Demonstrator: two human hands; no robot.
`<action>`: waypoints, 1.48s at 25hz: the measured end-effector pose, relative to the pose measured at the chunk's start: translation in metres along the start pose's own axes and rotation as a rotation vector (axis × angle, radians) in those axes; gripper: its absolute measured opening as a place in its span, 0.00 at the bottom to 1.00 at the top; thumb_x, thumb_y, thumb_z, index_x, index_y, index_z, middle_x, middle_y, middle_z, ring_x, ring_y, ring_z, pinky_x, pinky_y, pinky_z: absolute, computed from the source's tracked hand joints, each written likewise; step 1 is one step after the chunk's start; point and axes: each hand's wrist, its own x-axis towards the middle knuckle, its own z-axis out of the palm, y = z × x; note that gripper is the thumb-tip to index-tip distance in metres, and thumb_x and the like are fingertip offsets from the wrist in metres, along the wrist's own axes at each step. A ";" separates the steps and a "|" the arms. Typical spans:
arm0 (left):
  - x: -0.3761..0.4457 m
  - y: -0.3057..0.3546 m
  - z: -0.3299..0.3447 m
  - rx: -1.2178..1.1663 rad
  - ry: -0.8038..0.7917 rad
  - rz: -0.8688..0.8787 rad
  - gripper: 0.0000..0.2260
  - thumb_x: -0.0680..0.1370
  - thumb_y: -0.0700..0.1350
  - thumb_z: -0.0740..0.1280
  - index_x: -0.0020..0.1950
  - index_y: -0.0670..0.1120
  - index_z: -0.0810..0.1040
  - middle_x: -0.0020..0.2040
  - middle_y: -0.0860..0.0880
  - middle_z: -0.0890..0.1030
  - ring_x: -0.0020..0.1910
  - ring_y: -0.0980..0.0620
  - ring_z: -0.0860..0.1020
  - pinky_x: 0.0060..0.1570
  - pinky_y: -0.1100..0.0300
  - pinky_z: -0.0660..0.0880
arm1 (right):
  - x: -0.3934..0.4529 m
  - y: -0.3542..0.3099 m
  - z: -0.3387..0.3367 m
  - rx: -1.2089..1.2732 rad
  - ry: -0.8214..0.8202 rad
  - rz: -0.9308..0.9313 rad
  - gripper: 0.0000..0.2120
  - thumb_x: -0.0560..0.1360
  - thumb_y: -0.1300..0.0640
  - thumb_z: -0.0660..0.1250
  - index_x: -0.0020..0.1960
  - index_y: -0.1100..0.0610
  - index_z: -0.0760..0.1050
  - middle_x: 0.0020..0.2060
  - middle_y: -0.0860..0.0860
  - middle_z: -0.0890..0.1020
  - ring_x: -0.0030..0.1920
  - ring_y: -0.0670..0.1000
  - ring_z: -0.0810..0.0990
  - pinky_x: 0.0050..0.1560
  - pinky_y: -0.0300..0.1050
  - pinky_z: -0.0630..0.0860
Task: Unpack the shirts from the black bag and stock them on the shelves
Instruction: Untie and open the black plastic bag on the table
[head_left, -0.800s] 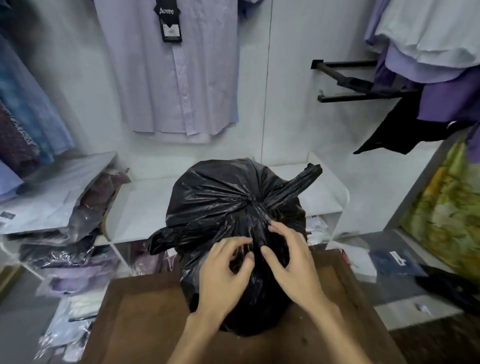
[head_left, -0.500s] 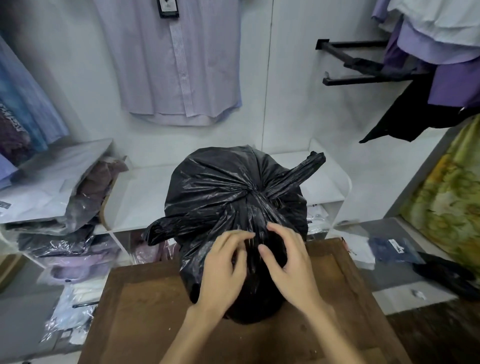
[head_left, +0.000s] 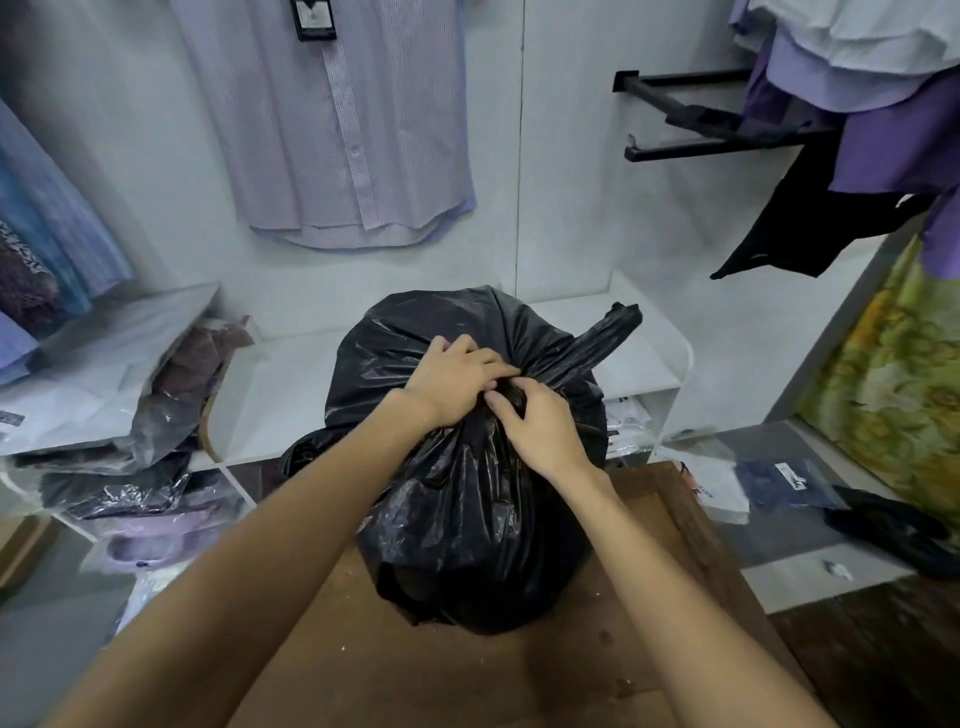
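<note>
A full black bag (head_left: 467, 519), tied shut in a knot at its top, stands on a brown wooden table (head_left: 467, 675). My left hand (head_left: 452, 379) lies over the knot with its fingers curled into the plastic. Beside it, my right hand (head_left: 535, 431) pinches the knot from the near side. One tied ear of the bag (head_left: 608, 332) sticks out to the right. The bag's contents are hidden. Behind the bag runs a white shelf (head_left: 280, 395).
Bagged shirts (head_left: 104, 395) are piled on the left shelves. A lilac shirt (head_left: 337, 130) hangs on the wall. A black rail (head_left: 691, 114) juts out at the right with purple and black clothes (head_left: 883, 130). Packets (head_left: 779, 483) lie on the floor to the right.
Both hands have moved up the bag from its near side to the knot at the top and closed on it. The view has tilted down.
</note>
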 end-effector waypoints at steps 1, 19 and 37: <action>0.003 -0.007 -0.001 0.052 0.006 0.022 0.16 0.85 0.50 0.58 0.72 0.61 0.71 0.68 0.56 0.75 0.64 0.49 0.69 0.58 0.51 0.64 | -0.004 0.002 0.000 0.006 -0.002 -0.011 0.25 0.81 0.41 0.65 0.68 0.59 0.77 0.60 0.55 0.83 0.64 0.56 0.78 0.61 0.48 0.74; 0.042 -0.060 -0.043 -0.242 -0.105 0.151 0.22 0.72 0.55 0.64 0.66 0.62 0.76 0.59 0.58 0.75 0.59 0.55 0.72 0.61 0.52 0.67 | -0.112 0.018 -0.041 0.052 -0.017 -0.082 0.19 0.75 0.39 0.61 0.40 0.55 0.73 0.38 0.48 0.74 0.45 0.46 0.73 0.46 0.43 0.69; 0.027 -0.067 -0.023 -0.706 0.089 -0.441 0.23 0.76 0.55 0.71 0.66 0.45 0.72 0.55 0.45 0.80 0.57 0.41 0.79 0.56 0.50 0.76 | -0.082 -0.023 -0.056 0.447 0.040 0.026 0.16 0.85 0.45 0.60 0.48 0.56 0.76 0.52 0.48 0.80 0.55 0.38 0.78 0.61 0.46 0.71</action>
